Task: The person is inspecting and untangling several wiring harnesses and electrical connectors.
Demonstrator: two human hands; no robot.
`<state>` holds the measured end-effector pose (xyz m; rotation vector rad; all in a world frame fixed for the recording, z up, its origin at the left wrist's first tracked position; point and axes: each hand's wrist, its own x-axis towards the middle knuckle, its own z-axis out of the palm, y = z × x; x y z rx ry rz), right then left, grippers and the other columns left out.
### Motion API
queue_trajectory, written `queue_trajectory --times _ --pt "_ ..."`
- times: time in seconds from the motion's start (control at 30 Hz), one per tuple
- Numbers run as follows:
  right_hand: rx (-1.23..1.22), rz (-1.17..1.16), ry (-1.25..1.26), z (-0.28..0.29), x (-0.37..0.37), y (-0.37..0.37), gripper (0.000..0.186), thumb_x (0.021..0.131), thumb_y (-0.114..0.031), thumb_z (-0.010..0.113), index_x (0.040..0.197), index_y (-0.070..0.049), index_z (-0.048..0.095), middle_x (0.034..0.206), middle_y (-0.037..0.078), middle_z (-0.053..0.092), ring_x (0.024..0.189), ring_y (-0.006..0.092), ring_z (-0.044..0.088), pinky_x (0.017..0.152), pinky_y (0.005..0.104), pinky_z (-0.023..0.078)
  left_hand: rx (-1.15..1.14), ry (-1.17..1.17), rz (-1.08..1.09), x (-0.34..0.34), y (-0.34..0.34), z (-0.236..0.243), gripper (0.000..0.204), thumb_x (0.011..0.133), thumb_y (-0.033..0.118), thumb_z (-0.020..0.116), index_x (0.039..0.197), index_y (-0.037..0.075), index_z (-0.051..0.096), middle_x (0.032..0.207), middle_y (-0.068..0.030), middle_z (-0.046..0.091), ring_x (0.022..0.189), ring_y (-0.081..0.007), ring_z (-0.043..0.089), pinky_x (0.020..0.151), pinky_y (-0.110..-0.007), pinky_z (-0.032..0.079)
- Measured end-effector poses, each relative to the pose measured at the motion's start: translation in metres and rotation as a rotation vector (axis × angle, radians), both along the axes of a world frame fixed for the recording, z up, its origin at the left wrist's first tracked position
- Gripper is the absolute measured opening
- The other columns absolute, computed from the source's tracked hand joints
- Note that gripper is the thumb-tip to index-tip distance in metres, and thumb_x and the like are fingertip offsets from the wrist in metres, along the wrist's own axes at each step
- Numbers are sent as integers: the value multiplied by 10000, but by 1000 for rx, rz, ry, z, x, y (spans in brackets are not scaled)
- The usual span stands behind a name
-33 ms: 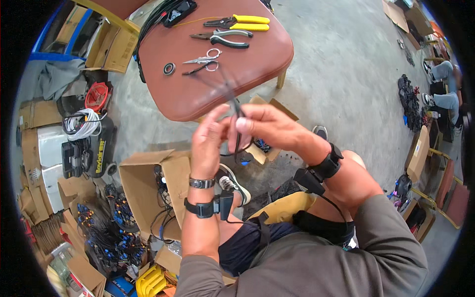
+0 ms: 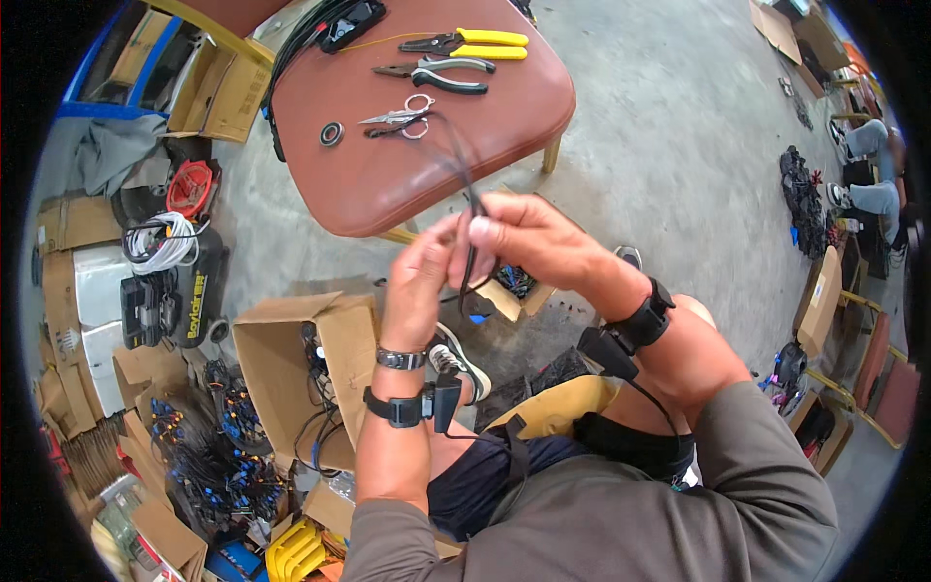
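My right hand (image 2: 524, 238) pinches a dark cable (image 2: 470, 194) between thumb and fingers. My left hand (image 2: 427, 262) is curled beside it at the cable's loop, its grip partly blurred. The cable's free part is smeared by motion above my hands. On the reddish-brown chair seat (image 2: 339, 189) beyond them lie silver scissors (image 2: 393, 118), grey-black pliers (image 2: 451, 82), a yellow-handled stripper (image 2: 490, 48), a small metal ring (image 2: 332, 134) and a black device (image 2: 349, 21) with cables.
An open carton (image 2: 276, 378) with cables stands left of my legs, beside tangled cables (image 2: 204, 446). Farther left are a black compressor (image 2: 204, 281), a white hose coil (image 2: 160, 242) and cardboard (image 2: 82, 223). At the far right are another person's legs (image 2: 863, 194) and folding chairs (image 2: 873, 359).
My right hand has risen slightly and my left hand has shifted a little to the right. The blurred cable above them has moved up and to the right.
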<state>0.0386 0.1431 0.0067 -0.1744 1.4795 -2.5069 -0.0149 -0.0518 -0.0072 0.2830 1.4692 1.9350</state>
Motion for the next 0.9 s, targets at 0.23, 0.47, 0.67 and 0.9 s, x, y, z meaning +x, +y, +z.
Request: queue_trajectory --times 0.23,0.47,0.67,0.9 --pt "-188 -262 -91 11 6 40 247 1078 -261 521 1095 -25 590 991 140 714 926 274 732 833 421 615 -299 62 -236 30 18 1 209 960 113 698 1124 -17 695 966 -15 716 930 -88 634 840 -287 522" --pt "-201 -420 83 15 16 78 257 1076 -280 523 1088 -35 601 1019 132 728 950 280 741 867 414 612 -305 257 -261 38 17 -2 160 962 102 689 1086 1 699 946 -2 709 896 -65 625 796 -246 505" --pt "-121 -642 10 11 20 95 228 1071 -258 534 1101 -53 630 1005 125 739 886 229 752 808 351 616 -80 44 -262 35 10 -3 209 988 145 674 1131 -6 686 975 -50 732 880 -98 660 790 -260 525" --pt "-74 -835 -87 5 20 104 227 1051 -254 573 1076 -32 616 982 137 725 842 219 724 734 331 579 71 -250 -291 39 10 -3 382 994 203 650 1293 -28 599 1016 -123 721 876 -210 701 794 -335 571"
